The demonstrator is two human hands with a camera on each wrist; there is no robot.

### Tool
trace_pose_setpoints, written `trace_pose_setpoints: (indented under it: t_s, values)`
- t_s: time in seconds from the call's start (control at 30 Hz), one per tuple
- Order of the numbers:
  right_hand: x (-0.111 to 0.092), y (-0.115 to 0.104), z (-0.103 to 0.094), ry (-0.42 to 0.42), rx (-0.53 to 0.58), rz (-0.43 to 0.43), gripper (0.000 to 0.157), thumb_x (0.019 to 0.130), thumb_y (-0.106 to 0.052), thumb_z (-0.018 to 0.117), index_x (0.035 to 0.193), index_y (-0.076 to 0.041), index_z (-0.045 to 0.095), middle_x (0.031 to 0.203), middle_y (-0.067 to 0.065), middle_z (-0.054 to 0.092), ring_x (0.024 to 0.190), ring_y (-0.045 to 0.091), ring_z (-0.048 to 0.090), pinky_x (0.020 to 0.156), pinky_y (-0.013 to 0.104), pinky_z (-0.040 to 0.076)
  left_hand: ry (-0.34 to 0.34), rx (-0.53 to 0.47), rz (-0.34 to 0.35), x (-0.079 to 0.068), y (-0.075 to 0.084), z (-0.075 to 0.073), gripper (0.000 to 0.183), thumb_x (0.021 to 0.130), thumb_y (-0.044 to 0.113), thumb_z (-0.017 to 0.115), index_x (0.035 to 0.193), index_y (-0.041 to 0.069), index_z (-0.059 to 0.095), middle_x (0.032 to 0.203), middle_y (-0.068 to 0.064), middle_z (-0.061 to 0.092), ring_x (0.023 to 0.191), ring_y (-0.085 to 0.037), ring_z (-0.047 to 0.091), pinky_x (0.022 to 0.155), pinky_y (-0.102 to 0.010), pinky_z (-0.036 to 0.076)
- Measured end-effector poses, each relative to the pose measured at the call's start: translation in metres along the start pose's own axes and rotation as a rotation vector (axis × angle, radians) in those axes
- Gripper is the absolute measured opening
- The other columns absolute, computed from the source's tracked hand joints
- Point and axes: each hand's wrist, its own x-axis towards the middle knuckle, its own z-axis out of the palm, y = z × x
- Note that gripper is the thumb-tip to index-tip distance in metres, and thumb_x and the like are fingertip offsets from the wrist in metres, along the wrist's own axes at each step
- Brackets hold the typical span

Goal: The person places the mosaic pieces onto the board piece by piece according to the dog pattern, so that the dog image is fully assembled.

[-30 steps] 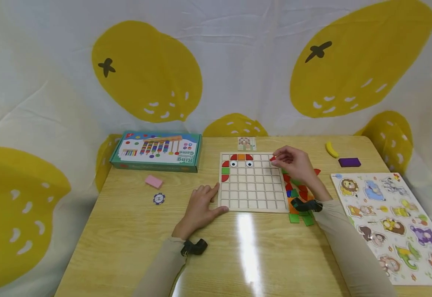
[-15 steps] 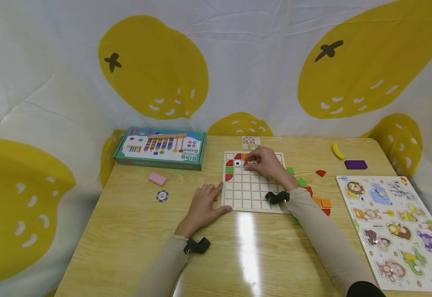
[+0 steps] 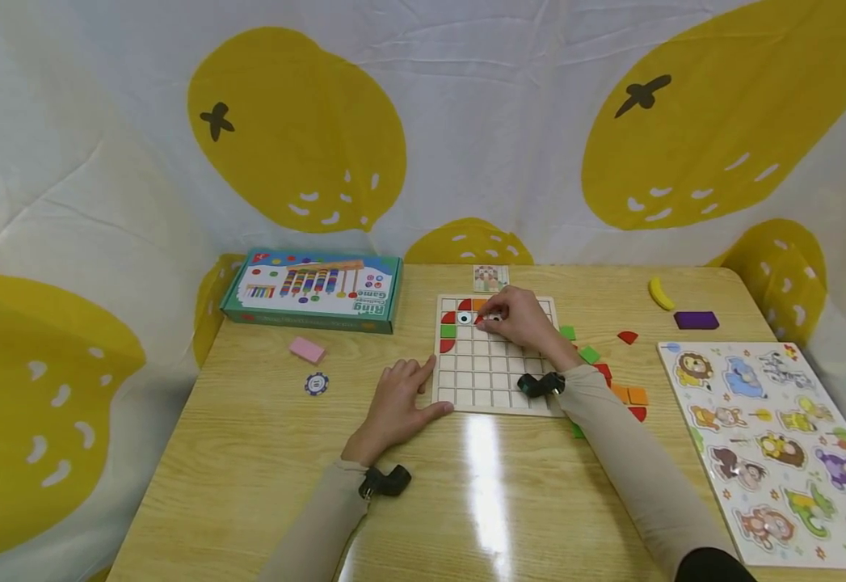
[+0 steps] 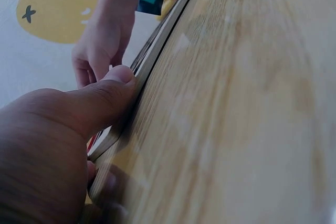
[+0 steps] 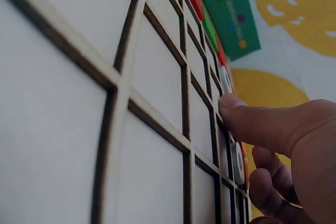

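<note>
My right hand (image 3: 519, 320) pinches a small red piece (image 3: 477, 319) between thumb and finger, right over the gridded board (image 3: 481, 362), at the cell between the two eye tiles. One eye tile (image 3: 464, 318) sits just left of my fingertips, and the other is partly covered by them. The red piece is mostly hidden under my grip, so I can't tell its shape or whether it lies flat in the cell.

My left hand (image 3: 392, 406) grasps nothing: its fingers are loose, with index finger and thumb against the board's near-left corner. I'd want just enough pressure there to stop the board sliding on the tabletop (image 3: 277, 485) without tipping it.

The cell walls stand up around each square, so I judge it best to line up the piece's straight edges with them, lower one side first, then press the middle with one fingertip. Releasing straight up should spare the eye tiles and the orange tile (image 3: 478, 304) just beyond my fingertips. The picture card (image 3: 491, 279), past my right hand, could help check the orientation. My right sleeve (image 3: 622, 440) crosses above the loose pieces, so a raised wrist would avoid scattering them.
</note>
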Motion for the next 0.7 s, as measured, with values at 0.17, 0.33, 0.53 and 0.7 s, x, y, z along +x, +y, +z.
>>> trace_pose_setpoints:
  t_s: [0.17, 0.33, 0.53, 0.7]
  values:
    - [-0.0006, -0.0022, -0.0019, -0.002, 0.004, 0.003, 0.019, 0.084, -0.024, 0.08, 0.099, -0.014, 0.078, 0.088, 0.006, 0.061, 0.072, 0.02, 0.049, 0.064, 0.034, 0.04, 0.0, -0.005, 0.001, -0.0002, -0.0001, 0.0001, 0.088, 0.083, 0.066, 0.065, 0.149, 0.012, 0.045, 0.083, 0.008, 0.039, 0.08, -0.011, 0.035, 0.075, -0.029, 0.028]
    - [-0.0012, -0.0018, -0.002, 0.008, 0.025, -0.011, 0.02, 0.083, -0.022, 0.081, 0.1, -0.012, 0.078, 0.089, 0.007, 0.062, 0.072, 0.019, 0.05, 0.065, 0.033, 0.041, -0.008, -0.004, -0.001, -0.0001, 0.0002, -0.0002, 0.088, 0.083, 0.066, 0.065, 0.149, 0.012, 0.044, 0.083, 0.008, 0.039, 0.08, -0.011, 0.036, 0.075, -0.029, 0.028]
    - [-0.0002, -0.0005, -0.0011, -0.014, 0.023, -0.008, 0.015, 0.085, -0.022, 0.079, 0.098, -0.014, 0.078, 0.088, 0.003, 0.062, 0.072, 0.018, 0.05, 0.065, 0.033, 0.041, -0.001, -0.003, 0.008, -0.0003, 0.0007, -0.001, 0.087, 0.084, 0.065, 0.065, 0.149, 0.012, 0.045, 0.082, 0.008, 0.039, 0.079, -0.011, 0.035, 0.075, -0.029, 0.027]
    - [-0.0006, 0.0013, -0.0026, -0.003, 0.029, -0.012, 0.018, 0.083, -0.023, 0.081, 0.099, -0.015, 0.078, 0.09, 0.003, 0.064, 0.073, 0.018, 0.052, 0.066, 0.034, 0.043, 0.013, 0.003, 0.018, -0.0001, 0.0005, -0.0002, 0.086, 0.083, 0.065, 0.066, 0.149, 0.012, 0.046, 0.082, 0.008, 0.039, 0.079, -0.011, 0.035, 0.074, -0.029, 0.027]
